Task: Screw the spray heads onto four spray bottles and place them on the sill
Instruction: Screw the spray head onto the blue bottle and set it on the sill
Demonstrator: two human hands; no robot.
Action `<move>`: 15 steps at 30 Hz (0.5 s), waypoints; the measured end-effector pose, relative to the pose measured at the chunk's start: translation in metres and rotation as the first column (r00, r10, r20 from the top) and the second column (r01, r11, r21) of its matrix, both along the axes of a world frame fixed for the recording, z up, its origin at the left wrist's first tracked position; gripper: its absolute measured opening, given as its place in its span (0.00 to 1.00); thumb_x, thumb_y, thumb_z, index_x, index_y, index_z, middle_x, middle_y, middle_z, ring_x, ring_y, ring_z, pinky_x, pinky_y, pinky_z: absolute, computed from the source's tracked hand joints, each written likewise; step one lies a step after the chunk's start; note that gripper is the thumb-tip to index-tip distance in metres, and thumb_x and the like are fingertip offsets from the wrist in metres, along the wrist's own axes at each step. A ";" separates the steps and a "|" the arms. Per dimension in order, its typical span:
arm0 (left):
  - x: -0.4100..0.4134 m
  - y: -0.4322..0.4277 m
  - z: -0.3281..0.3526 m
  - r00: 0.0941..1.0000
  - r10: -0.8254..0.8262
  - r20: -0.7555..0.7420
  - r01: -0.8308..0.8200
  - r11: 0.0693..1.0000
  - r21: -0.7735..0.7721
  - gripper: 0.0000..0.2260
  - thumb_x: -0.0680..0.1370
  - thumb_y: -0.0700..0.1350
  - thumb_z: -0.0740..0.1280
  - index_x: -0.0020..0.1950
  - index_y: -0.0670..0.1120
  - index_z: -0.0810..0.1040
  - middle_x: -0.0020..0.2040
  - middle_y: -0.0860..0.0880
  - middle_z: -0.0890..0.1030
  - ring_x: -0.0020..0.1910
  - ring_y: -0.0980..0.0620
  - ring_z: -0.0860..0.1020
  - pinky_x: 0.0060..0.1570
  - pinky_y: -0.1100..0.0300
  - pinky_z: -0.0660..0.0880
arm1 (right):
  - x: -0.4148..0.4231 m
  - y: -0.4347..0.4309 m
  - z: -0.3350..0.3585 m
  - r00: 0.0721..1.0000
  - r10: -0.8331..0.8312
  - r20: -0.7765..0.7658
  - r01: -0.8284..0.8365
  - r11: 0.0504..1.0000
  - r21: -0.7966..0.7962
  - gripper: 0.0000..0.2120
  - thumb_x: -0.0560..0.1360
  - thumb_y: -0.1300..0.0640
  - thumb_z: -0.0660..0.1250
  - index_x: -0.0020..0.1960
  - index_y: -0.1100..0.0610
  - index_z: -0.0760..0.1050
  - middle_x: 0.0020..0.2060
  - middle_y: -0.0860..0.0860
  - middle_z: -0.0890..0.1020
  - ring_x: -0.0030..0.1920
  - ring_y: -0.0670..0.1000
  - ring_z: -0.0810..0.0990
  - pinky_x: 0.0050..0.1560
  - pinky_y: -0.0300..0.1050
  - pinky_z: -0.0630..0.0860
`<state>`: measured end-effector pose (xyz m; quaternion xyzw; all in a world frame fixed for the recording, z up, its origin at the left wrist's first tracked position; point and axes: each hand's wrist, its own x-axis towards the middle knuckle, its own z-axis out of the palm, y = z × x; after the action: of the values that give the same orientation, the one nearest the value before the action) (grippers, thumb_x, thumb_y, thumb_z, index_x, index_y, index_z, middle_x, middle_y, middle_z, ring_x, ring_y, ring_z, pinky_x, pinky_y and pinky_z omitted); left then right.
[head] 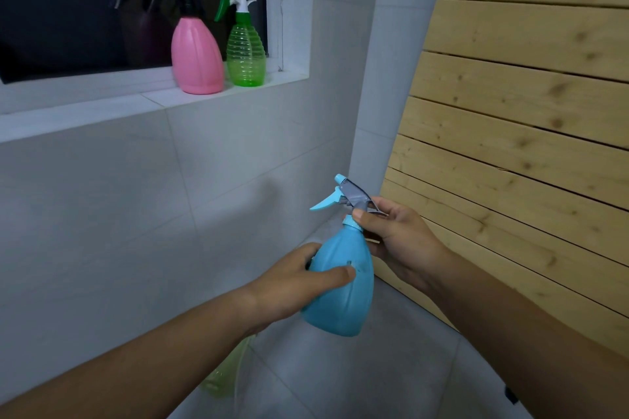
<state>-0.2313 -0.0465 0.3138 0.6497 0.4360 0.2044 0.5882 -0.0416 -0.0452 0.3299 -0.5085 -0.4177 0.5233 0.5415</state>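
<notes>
- While the left hand [292, 286] wraps the body of the blue bottle [342, 286], thumb laid across its front, the bottle is held in the air, tilted slightly, well below the sill [102, 112].
- The right hand [398, 241] is closed on the spray head [350, 197] at the bottle's neck, thumb on the collar; the grey head with its blue trigger sits on the bottle.
- On the white sill, the pink bottle [197, 56] with a black head and the green bottle [245, 54] with a white-and-green head stand upright, just beside each other, at the right end.
- Behind them the window [68, 10] is dark and mirrors the bottles.
- White tiles cover the wall [119, 214] and the floor [374, 378].
- Pale wooden slats [527, 146] fill the right side.
- A yellow-green shape [228, 374] lies low under the left forearm, blurred.
</notes>
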 end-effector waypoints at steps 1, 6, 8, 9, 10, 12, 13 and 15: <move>0.000 0.001 -0.001 1.000 0.013 -0.001 -0.013 1.000 -0.001 0.17 0.75 0.55 0.74 0.61 0.53 0.77 0.55 0.51 0.85 0.51 0.55 0.85 0.53 0.56 0.82 | 0.000 0.000 0.000 1.000 0.001 0.002 -0.001 1.000 0.004 0.13 0.77 0.61 0.67 0.62 0.56 0.79 0.52 0.57 0.84 0.49 0.53 0.84 0.54 0.52 0.81; -0.003 0.004 -0.005 0.999 0.051 0.013 -0.050 0.997 -0.063 0.31 0.64 0.57 0.81 0.62 0.50 0.72 0.54 0.46 0.86 0.51 0.47 0.87 0.56 0.45 0.82 | 0.000 0.000 0.003 1.000 -0.007 -0.005 0.008 1.000 0.015 0.15 0.77 0.61 0.68 0.63 0.56 0.78 0.52 0.57 0.84 0.51 0.53 0.84 0.55 0.52 0.81; -0.003 0.004 -0.004 0.998 0.066 -0.001 -0.066 0.997 -0.050 0.36 0.61 0.60 0.81 0.62 0.50 0.71 0.55 0.47 0.85 0.51 0.48 0.86 0.56 0.46 0.83 | 0.000 0.000 0.003 1.000 -0.010 -0.022 0.010 1.000 0.008 0.15 0.77 0.61 0.68 0.63 0.56 0.78 0.51 0.56 0.84 0.50 0.53 0.84 0.56 0.53 0.81; -0.002 0.004 -0.004 0.997 0.075 -0.019 -0.076 0.997 -0.023 0.37 0.58 0.62 0.81 0.62 0.52 0.71 0.56 0.48 0.83 0.52 0.50 0.86 0.54 0.48 0.83 | 0.000 0.000 0.003 0.999 -0.008 -0.039 0.009 1.000 0.008 0.15 0.77 0.62 0.67 0.63 0.56 0.78 0.50 0.56 0.84 0.49 0.52 0.84 0.56 0.53 0.81; -0.001 0.003 -0.003 0.996 0.081 -0.040 -0.081 0.997 0.015 0.38 0.57 0.63 0.80 0.62 0.54 0.70 0.57 0.50 0.82 0.52 0.52 0.85 0.52 0.51 0.84 | -0.001 0.000 0.004 0.998 -0.003 -0.060 0.004 1.000 0.012 0.14 0.77 0.62 0.67 0.63 0.57 0.78 0.49 0.55 0.84 0.49 0.52 0.85 0.57 0.53 0.81; 0.002 0.001 -0.002 0.995 0.086 -0.054 -0.081 0.993 0.089 0.36 0.59 0.63 0.80 0.62 0.57 0.71 0.56 0.54 0.81 0.52 0.56 0.83 0.47 0.57 0.83 | -0.002 0.000 0.006 0.996 0.012 -0.090 -0.010 1.000 0.027 0.14 0.78 0.63 0.66 0.63 0.59 0.77 0.49 0.56 0.84 0.49 0.53 0.84 0.57 0.52 0.81; 0.003 0.001 -0.003 0.996 0.083 -0.034 -0.079 0.992 0.099 0.34 0.60 0.63 0.80 0.62 0.58 0.72 0.55 0.55 0.82 0.52 0.56 0.83 0.48 0.57 0.83 | -0.002 -0.001 0.007 0.995 0.023 -0.098 -0.020 0.999 0.036 0.14 0.78 0.63 0.66 0.63 0.59 0.77 0.49 0.57 0.84 0.50 0.53 0.84 0.57 0.52 0.81; 0.003 0.001 -0.004 0.997 0.065 0.033 -0.067 0.996 0.060 0.31 0.63 0.61 0.80 0.62 0.58 0.74 0.55 0.55 0.84 0.53 0.56 0.84 0.52 0.56 0.83 | -0.001 -0.001 0.011 0.992 0.054 -0.110 -0.049 0.997 0.052 0.15 0.78 0.63 0.65 0.64 0.59 0.77 0.50 0.57 0.83 0.51 0.54 0.83 0.57 0.52 0.81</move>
<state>-0.2283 -0.0459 0.3100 0.6493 0.4415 0.2470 0.5679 -0.0426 -0.0462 0.3406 -0.4542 -0.4126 0.5542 0.5624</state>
